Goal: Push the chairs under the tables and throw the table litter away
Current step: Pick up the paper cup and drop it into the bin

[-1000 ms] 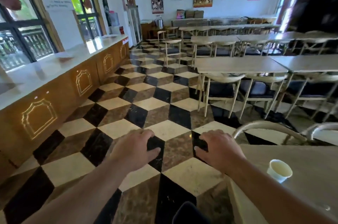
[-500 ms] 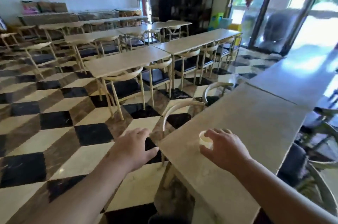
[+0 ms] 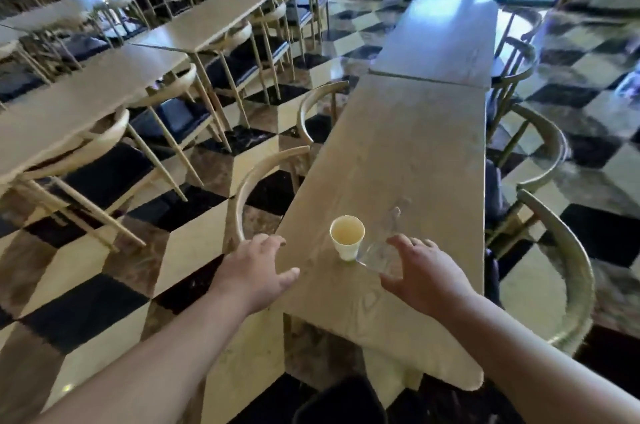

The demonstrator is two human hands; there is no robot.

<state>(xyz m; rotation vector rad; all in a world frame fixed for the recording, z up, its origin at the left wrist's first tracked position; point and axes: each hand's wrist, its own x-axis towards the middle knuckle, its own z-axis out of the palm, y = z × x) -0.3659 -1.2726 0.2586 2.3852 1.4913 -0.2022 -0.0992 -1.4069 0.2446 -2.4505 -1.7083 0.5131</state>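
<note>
Both hands hovering open over desk: L hand empty, R hand beside paper cup, not gripping.

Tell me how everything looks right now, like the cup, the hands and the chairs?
Paper cup: upright on the table, nobody holding it.
Clear plastic wrapper: lying beside the cup, at the right hand's fingertips.
Right hand: open, fingers spread.
Left hand: open, over the table's edge.
Table: holds only the cup and wrapper.
Nearest left chair: pushed under the table.
</note>
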